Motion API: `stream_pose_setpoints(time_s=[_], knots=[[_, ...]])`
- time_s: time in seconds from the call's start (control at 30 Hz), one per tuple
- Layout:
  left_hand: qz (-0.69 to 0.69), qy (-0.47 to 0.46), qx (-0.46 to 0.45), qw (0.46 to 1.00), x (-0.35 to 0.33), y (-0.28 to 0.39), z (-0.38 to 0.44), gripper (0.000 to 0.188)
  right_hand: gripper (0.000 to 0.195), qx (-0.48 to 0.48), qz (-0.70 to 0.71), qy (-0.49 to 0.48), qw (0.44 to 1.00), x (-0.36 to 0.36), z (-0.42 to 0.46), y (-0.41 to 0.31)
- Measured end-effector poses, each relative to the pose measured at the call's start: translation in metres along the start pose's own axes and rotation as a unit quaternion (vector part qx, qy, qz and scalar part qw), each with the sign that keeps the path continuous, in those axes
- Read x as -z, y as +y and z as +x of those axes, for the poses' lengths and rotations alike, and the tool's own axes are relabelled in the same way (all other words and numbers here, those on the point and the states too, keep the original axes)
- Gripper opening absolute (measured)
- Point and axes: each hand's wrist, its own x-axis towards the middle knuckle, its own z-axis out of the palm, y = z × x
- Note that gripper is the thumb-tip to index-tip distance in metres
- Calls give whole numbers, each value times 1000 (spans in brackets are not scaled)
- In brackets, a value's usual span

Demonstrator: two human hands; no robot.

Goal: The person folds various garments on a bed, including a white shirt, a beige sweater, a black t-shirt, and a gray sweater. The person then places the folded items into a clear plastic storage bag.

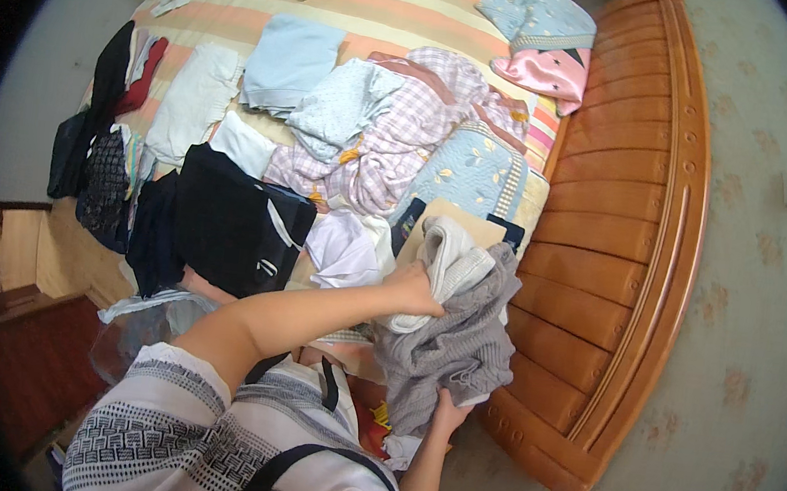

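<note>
My left hand (417, 291) reaches across and is closed on a bunched white knit garment (460, 263). Lower down, my right hand (451, 413) grips the bottom edge of a grey ribbed knit garment (448, 345), which hangs in loose folds. Both garments overlap at the bed's near right side. Just beyond them lie a beige folded item (464, 223) and a light blue quilted cloth (466, 167) with a leaf pattern. White cloths (343, 247) lie left of my left hand. My fingertips are partly hidden by the fabric.
Folded black clothing (230, 221), a light blue folded garment (290, 62), a white garment (197, 95) and a plaid cloth (405, 132) lie on the striped bed sheet (390, 1). A wooden headboard (605, 217) borders the right. A clear plastic bag (139, 334) is at lower left.
</note>
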Motion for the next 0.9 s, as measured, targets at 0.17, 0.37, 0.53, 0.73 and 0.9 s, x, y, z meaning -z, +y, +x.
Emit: stream_pose_setpoints(time_s=[0.17,0.37,0.53,0.73,0.9], knots=[[105,52,7,993,-8,52,-41,106,93,-15,-17,15,1000,0,5,3],[286,66,-60,954,-65,71,-70,114,87,-42,-94,46,994,-15,-11,-19],[382,25,-74,921,-79,76,-78,113,84,-37,-75,32,996,-18,-15,-12],[356,54,-71,930,-76,76,-89,120,79,-44,-165,43,984,-24,-34,-45],[376,101,-50,920,-77,55,-62,108,100,-52,-196,15,979,-30,-45,-64]])
